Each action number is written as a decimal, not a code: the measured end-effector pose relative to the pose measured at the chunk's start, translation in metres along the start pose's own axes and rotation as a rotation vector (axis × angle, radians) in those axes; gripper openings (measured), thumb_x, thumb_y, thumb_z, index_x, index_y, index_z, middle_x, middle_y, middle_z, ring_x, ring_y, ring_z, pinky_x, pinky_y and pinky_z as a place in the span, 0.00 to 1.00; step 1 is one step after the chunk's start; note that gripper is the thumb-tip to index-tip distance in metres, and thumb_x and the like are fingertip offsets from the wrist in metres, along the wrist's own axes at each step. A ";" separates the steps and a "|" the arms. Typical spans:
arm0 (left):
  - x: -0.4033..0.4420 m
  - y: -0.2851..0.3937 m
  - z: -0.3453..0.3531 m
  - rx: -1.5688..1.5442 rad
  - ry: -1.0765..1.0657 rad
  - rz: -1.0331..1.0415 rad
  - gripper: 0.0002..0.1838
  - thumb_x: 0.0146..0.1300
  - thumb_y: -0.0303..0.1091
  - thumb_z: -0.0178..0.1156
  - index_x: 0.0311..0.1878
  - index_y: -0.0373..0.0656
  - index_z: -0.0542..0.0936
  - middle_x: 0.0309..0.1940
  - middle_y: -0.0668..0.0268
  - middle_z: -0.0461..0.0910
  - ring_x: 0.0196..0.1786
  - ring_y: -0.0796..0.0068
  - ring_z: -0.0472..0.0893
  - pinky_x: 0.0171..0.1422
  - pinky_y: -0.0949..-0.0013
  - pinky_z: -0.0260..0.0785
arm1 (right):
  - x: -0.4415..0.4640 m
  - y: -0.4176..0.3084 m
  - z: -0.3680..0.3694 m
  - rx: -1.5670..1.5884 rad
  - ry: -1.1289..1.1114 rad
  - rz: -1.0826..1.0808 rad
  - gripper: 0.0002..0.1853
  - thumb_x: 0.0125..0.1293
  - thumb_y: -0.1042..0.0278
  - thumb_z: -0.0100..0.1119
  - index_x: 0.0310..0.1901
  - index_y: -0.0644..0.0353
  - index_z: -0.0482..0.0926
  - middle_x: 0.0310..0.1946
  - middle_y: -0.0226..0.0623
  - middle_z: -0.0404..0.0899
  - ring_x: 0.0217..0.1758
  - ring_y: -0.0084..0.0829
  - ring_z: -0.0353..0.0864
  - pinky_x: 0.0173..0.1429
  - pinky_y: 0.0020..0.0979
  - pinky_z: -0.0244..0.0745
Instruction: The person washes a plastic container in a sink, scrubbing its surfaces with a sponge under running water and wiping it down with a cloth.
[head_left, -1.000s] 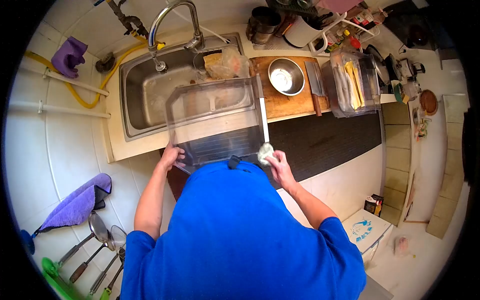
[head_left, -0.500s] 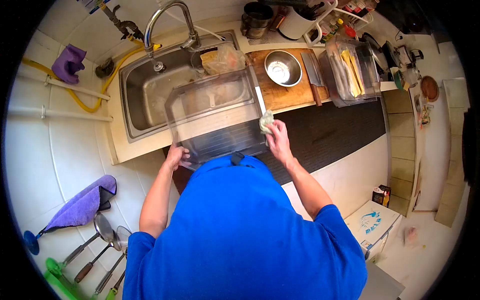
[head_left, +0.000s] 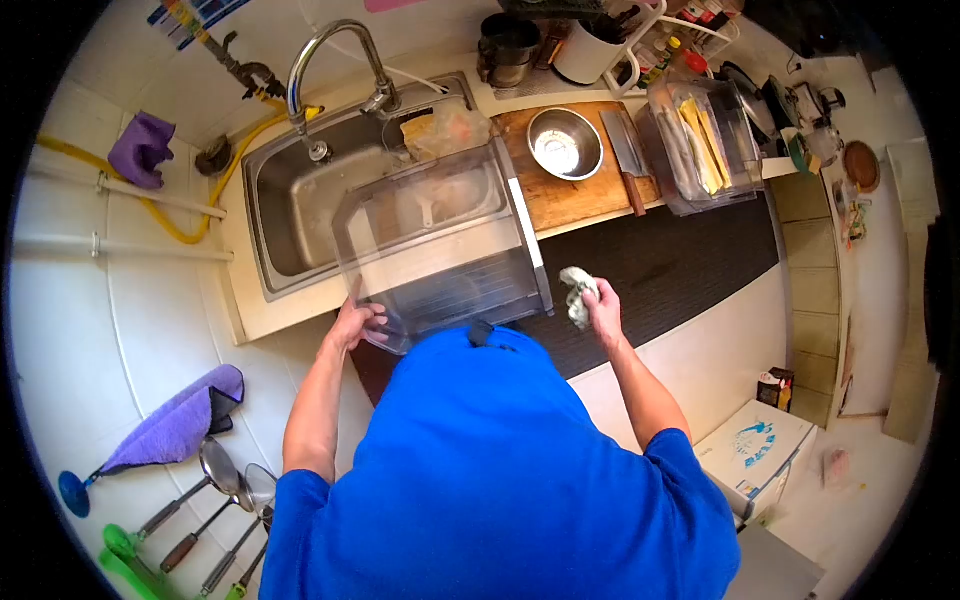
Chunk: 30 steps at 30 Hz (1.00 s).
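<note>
A clear plastic drawer (head_left: 526,235) leans at an angle over the sink's front edge, close against my blue shirt. At its lower left corner, my left hand (head_left: 360,325) grips the wall, with some fingers showing through and around the plastic. My right hand (head_left: 604,312) is off to the right of the drawer and apart from it. Pinched in its fingers is a crumpled whitish-green cloth (head_left: 579,297), held above the dark floor mat.
Behind the drawer lies a steel sink (head_left: 290,235) with a curved faucet (head_left: 340,28). A cutting board (head_left: 570,205) carries a steel bowl (head_left: 565,144) and a cleaver (head_left: 625,150). Another clear bin (head_left: 700,150) with yellow items stands right. Ladles (head_left: 215,465) hang at left.
My right hand has moved from the drawer's right edge out to the right and nearer my body, carrying the cloth. The left hand keeps its hold on the drawer.
</note>
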<state>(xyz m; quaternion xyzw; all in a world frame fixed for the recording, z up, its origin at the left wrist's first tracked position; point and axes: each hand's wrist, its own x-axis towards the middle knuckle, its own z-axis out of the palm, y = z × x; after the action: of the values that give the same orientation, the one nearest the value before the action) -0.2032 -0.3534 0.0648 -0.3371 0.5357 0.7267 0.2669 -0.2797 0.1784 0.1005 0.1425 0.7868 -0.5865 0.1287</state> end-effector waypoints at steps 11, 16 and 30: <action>-0.017 0.033 -0.019 -0.054 -0.293 0.024 0.53 0.62 0.17 0.49 0.83 0.71 0.39 0.62 0.43 0.76 0.58 0.48 0.84 0.45 0.42 0.87 | 0.030 -0.118 0.058 0.446 -0.348 -0.089 0.28 0.72 0.61 0.64 0.69 0.66 0.72 0.59 0.34 0.79 0.59 0.24 0.77 0.66 0.29 0.71; -0.032 0.043 -0.005 -0.075 -0.477 -0.014 0.54 0.64 0.21 0.54 0.84 0.68 0.36 0.64 0.37 0.73 0.61 0.38 0.80 0.49 0.35 0.83 | -0.026 -0.178 0.044 -0.042 -0.177 -0.625 0.24 0.65 0.67 0.68 0.61 0.68 0.78 0.55 0.41 0.78 0.59 0.31 0.77 0.66 0.33 0.70; -0.071 -0.003 0.050 -0.091 -0.748 -0.085 0.52 0.68 0.20 0.51 0.83 0.70 0.34 0.66 0.34 0.71 0.66 0.34 0.76 0.52 0.31 0.81 | -0.108 -0.340 0.006 -0.739 -0.281 -1.451 0.16 0.58 0.74 0.63 0.49 0.59 0.84 0.57 0.38 0.80 0.52 0.41 0.77 0.58 0.39 0.75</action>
<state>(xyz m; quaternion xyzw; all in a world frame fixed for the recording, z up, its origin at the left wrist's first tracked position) -0.1663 -0.3060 0.1280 -0.0817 0.3539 0.8109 0.4588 -0.3069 0.0725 0.4401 -0.5274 0.8019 -0.2396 -0.1463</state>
